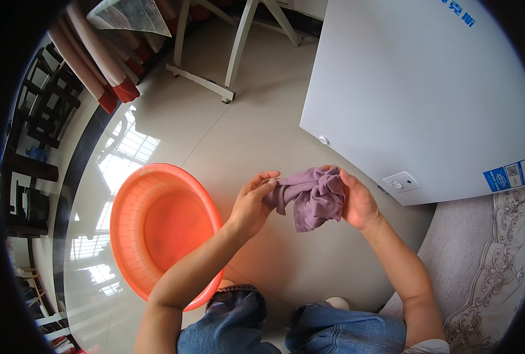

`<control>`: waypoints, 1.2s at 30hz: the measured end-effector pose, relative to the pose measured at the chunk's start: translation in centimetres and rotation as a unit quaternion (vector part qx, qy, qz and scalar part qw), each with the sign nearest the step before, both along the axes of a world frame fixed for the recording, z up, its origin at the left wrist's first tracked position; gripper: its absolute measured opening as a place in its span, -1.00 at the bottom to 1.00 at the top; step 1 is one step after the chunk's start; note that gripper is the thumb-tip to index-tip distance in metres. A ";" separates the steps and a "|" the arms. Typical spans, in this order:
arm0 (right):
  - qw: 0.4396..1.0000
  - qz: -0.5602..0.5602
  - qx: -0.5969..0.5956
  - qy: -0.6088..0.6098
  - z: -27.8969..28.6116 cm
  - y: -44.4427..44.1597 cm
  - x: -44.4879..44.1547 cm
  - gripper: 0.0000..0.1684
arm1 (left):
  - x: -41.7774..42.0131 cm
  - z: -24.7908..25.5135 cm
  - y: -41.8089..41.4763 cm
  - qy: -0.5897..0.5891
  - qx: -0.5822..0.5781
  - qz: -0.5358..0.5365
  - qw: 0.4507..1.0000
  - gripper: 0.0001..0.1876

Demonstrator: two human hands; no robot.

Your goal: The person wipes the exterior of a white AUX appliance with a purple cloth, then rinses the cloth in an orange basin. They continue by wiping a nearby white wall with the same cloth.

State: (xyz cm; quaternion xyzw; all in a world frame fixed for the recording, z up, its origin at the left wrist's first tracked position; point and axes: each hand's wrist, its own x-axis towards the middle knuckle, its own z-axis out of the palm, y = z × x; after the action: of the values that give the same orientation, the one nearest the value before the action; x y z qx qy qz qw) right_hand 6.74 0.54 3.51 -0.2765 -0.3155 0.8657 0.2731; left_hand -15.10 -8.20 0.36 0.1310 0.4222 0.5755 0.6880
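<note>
A crumpled mauve cloth (315,199) is stretched between my two hands, above the floor and in front of my knees. My left hand (254,201) pinches its left end between thumb and fingers. On the other side, my right hand (356,199) grips the bunched part, its fingers partly hidden behind the fabric. A loose flap of the cloth hangs down in the middle. Below and left of my left forearm stands an orange plastic tub (174,225); the forearm covers part of its rim. No water can be made out in it.
A white chest freezer (404,97) with a dial (397,183) stands at the right. Beside it is a patterned fabric cover (475,265). Metal stand legs (238,53) and a red-hemmed curtain (99,57) are ahead. Dark wooden furniture (30,168) lines the left. The tile floor (227,128) is glossy.
</note>
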 end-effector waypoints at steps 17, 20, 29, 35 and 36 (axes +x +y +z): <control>0.999 -0.036 -0.022 -0.026 -0.1 -1.2 -1.2 -0.60 | 3.2 1.9 -0.9 0.141 0.050 -0.158 0.976 -0.61; 0.996 -0.029 0.013 -0.083 -0.1 -1.5 -1.2 -0.62 | 2.8 1.5 -0.9 0.101 0.016 -0.173 0.980 -0.66; 0.954 0.003 0.169 -0.247 -1.7 -2.4 -2.3 -0.65 | 3.7 -0.2 -0.8 0.132 -0.088 -0.077 0.984 -0.68; 0.896 0.006 0.271 -0.353 -3.4 -2.9 -2.7 -0.58 | 4.0 -3.0 1.1 0.122 -0.098 -0.091 0.983 -0.61; 0.832 0.012 0.359 -0.423 -3.8 -2.9 -2.7 -0.56 | 4.1 -3.0 1.4 0.109 -0.092 -0.085 0.986 -0.60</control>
State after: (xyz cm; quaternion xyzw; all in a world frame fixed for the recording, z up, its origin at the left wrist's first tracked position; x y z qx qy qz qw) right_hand 4.03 -2.31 -0.25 -0.4941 -0.6919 0.4938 0.1826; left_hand -10.97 -6.81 -2.67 0.1648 0.5326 0.4559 0.6938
